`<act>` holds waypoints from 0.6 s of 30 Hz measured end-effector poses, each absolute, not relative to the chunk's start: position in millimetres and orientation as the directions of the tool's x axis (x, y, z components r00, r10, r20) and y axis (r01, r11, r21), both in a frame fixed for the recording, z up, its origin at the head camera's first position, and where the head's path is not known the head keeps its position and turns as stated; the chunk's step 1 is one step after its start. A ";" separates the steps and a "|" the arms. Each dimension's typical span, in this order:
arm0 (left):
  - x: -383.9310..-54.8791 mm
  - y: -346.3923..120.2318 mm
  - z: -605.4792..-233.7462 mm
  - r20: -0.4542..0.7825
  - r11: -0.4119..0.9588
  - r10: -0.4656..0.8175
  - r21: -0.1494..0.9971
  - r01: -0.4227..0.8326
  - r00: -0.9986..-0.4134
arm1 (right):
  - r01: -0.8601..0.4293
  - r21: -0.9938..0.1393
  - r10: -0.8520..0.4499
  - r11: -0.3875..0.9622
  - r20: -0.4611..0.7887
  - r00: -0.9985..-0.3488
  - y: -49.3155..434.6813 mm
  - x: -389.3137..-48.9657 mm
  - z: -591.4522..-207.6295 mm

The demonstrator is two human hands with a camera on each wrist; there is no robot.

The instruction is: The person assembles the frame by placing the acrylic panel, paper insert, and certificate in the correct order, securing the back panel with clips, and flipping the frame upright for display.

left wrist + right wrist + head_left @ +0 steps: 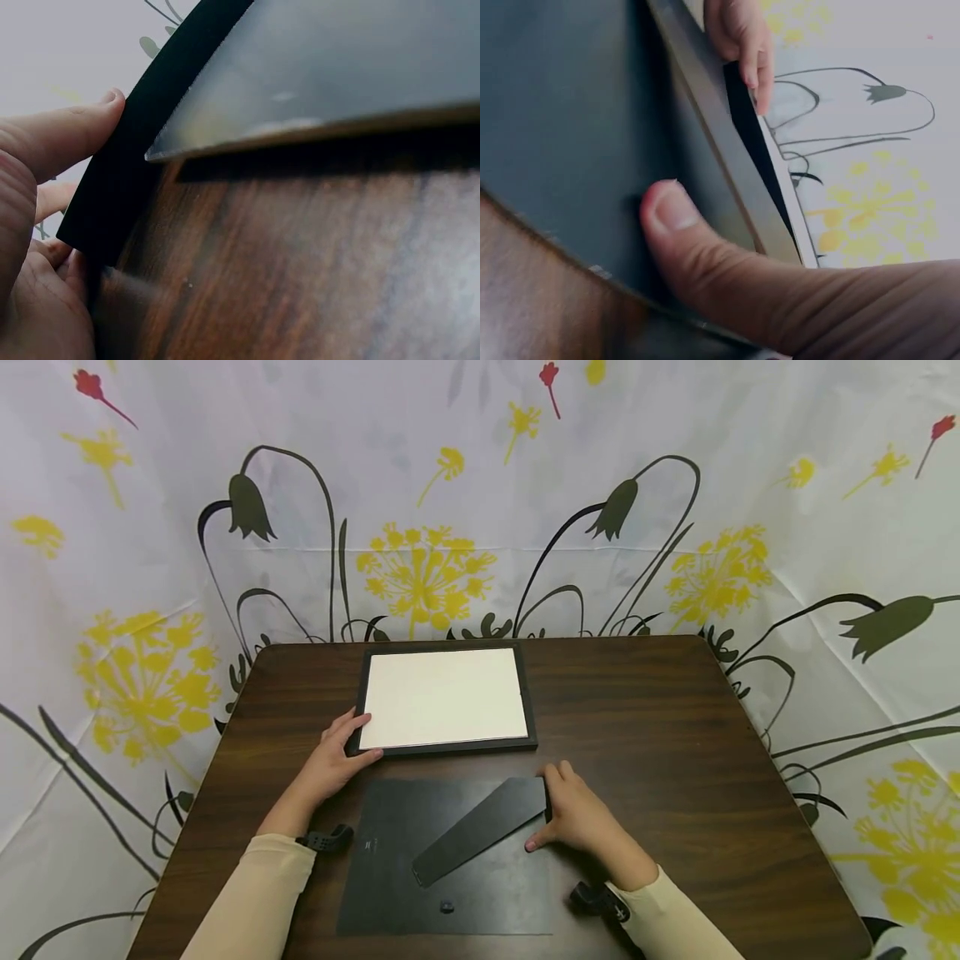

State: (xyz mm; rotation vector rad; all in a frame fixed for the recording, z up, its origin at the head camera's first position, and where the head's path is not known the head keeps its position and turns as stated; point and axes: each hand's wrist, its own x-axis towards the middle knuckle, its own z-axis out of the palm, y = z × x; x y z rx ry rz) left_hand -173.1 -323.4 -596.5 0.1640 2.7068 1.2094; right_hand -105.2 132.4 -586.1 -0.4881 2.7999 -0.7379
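A black picture frame (450,747) lies flat near the table's back edge, a blank white sheet (442,697) filling it. My left hand (326,768) holds its near left corner, thumb at the near edge and fingers along the left side; the left wrist view shows the thumb (82,135) against the black border. Closer to me is a dark grey backing board (390,860) with a tapered stand leg (480,831) on it. My right hand (581,814) grips the board at its right side, thumb (679,217) on the upper face. Its other fingers are partly hidden.
Both things are on a dark wood-grain table (637,710). A small dark piece (447,907) sits on the board near its front edge. Behind the table hangs a white curtain (465,468) with flower prints.
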 end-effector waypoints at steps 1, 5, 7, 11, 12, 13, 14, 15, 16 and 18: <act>-172.6 -323.2 -596.9 -0.112 0.664 0.170 0.747 0.030 -0.979 | -0.247 -0.515 -0.355 0.820 -0.121 -0.927 131.8 -105.7 -586.4; -172.9 -322.9 -596.8 -0.108 0.666 0.168 0.745 0.032 -0.980 | -0.199 -0.539 -0.327 0.819 -0.154 -0.932 129.1 -107.6 -584.3; -172.8 -323.3 -596.7 -0.104 0.668 0.168 0.743 0.036 -0.980 | -0.181 -0.558 -0.324 0.810 -0.168 -0.931 129.6 -107.6 -582.1; -172.0 -323.2 -597.0 -0.093 0.669 0.171 0.742 0.047 -0.981 | -0.091 -0.692 -0.326 0.717 -0.217 -0.920 137.7 -105.8 -576.9; -172.1 -323.0 -597.1 -0.089 0.667 0.174 0.743 0.051 -0.981 | -0.050 -0.752 -0.334 0.657 -0.231 -0.914 140.8 -105.6 -576.3; -172.2 -322.8 -597.2 -0.086 0.666 0.176 0.744 0.054 -0.981 | -0.010 -0.808 -0.340 0.589 -0.237 -0.910 143.9 -105.6 -576.0; -172.3 -322.6 -597.3 -0.084 0.666 0.178 0.744 0.057 -0.980 | 0.045 -0.859 -0.340 0.511 -0.249 -0.907 146.9 -105.4 -576.3; -172.2 -322.7 -597.3 -0.082 0.664 0.179 0.746 0.059 -0.980 | 0.101 -0.898 -0.337 0.427 -0.262 -0.904 149.8 -105.1 -576.7; -172.1 -322.8 -597.1 -0.079 0.662 0.179 0.747 0.060 -0.981 | 0.156 -0.926 -0.327 0.344 -0.274 -0.904 152.3 -104.9 -577.8; -171.4 -323.7 -596.9 -0.080 0.665 0.176 0.744 0.058 -0.981 | 0.275 -0.944 -0.293 0.181 -0.319 -0.901 156.0 -103.6 -581.6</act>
